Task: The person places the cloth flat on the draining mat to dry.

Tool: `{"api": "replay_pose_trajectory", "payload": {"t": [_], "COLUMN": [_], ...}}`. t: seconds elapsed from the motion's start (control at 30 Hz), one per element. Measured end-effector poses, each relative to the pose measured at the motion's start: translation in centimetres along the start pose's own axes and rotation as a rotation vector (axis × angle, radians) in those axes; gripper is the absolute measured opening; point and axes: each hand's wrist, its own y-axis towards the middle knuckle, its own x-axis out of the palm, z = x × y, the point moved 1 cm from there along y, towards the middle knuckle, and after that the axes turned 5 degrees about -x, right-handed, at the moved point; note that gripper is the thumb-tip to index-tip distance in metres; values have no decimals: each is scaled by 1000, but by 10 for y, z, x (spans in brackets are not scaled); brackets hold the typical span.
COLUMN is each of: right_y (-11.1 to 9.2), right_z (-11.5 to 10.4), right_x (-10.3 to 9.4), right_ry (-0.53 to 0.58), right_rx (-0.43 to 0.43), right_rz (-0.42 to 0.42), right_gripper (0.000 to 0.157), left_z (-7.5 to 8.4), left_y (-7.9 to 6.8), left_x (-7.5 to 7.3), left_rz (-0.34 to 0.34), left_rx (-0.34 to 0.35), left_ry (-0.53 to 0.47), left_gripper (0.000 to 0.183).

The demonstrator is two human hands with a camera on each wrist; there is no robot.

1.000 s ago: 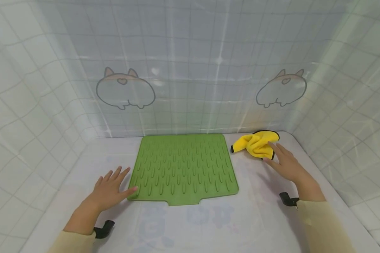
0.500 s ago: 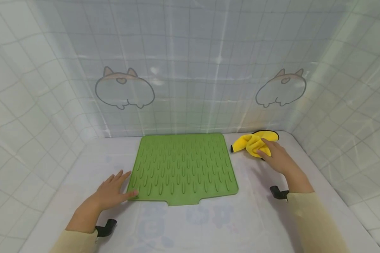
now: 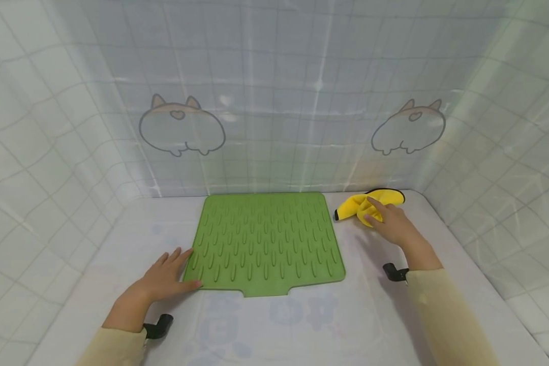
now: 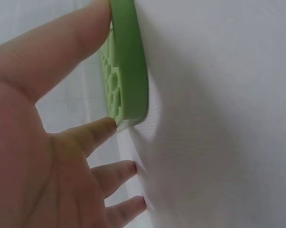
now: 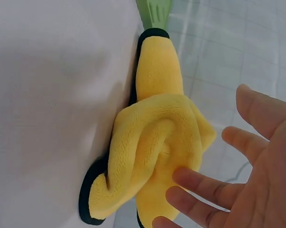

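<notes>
Yellow cloth (image 5: 147,128) lies bunched at the far right of the table (image 3: 302,330), just beside the green mat (image 3: 265,239) but apart from it. Its long axis runs roughly left to right, the black-edged tip towards the mat. My right hand (image 3: 395,226) is the nearer: the crumpled middle lies far and left of my palm, and my spread fingers slant across its length, gripping nothing; whether they touch, I cannot tell. My left hand (image 3: 162,277), loosely spread and holding nothing, is at the mat's near left corner, well apart from the cloth.
</notes>
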Motion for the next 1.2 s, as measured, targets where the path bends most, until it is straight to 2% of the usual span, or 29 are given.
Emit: {"api": "replay_pose_trajectory", "payload": {"t": [0.43, 0.53, 0.67, 0.8, 1.1, 1.2], "right_y": [16, 19, 23, 25, 28, 29], "right_z": [-3, -2, 0, 4, 12, 15], "right_x": [-2, -1, 1, 2, 10, 13], "right_ry": [-65, -62, -72, -84, -53, -29], "right_rx": [19, 25, 36, 81, 208, 221], "right_rz": [-33, 10, 121, 199, 263, 266], "right_gripper": [66, 65, 59, 54, 59, 53], "left_z": [-5, -6, -5, -3, -7, -8], "left_y": [3, 2, 1, 0, 2, 2], "left_x": [3, 3, 2, 1, 4, 6], "left_rz": [-8, -10, -10, -14, 3, 5], "left_rx": [-7, -10, -7, -6, 1, 0], "left_ry": [-23, -32, -34, -32, -28, -26], "left_gripper": [105, 106, 106, 106, 107, 107]}}
